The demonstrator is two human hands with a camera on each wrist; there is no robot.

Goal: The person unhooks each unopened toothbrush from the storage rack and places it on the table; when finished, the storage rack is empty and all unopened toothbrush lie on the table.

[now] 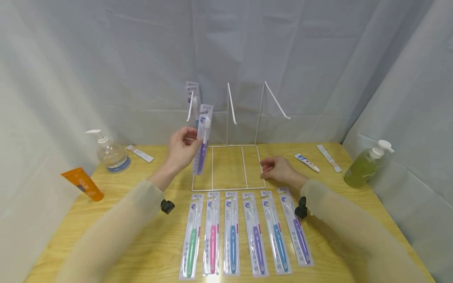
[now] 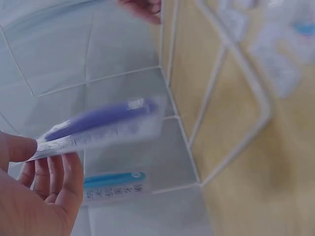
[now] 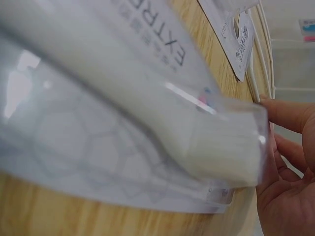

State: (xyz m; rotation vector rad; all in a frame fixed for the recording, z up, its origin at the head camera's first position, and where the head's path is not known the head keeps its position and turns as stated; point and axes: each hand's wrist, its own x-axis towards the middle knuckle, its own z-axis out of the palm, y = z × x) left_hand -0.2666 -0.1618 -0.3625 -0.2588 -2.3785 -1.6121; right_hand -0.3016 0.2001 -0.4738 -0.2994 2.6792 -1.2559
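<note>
My left hand (image 1: 181,149) pinches a packaged purple toothbrush (image 1: 203,147) between thumb and fingers, upright in front of the left hook of a white wire rack (image 1: 229,190). Behind it, another packaged toothbrush (image 1: 191,87) hangs on that hook; its blue handle (image 2: 115,180) shows in the left wrist view. With its fingertips, my right hand (image 1: 279,169) holds the right side wire of the rack's base. The rack's middle hook (image 1: 231,104) and right hook (image 1: 277,101) carry nothing. In the right wrist view, a packaged toothbrush head (image 3: 221,147) fills the foreground.
Several packaged toothbrushes (image 1: 231,236) lie in a row before the rack. At left stand a pump bottle (image 1: 112,155) and an orange tube (image 1: 83,184), near a flat packet (image 1: 140,153). At right are a toothpaste tube (image 1: 306,162), another packet (image 1: 329,158) and a green pump bottle (image 1: 364,167).
</note>
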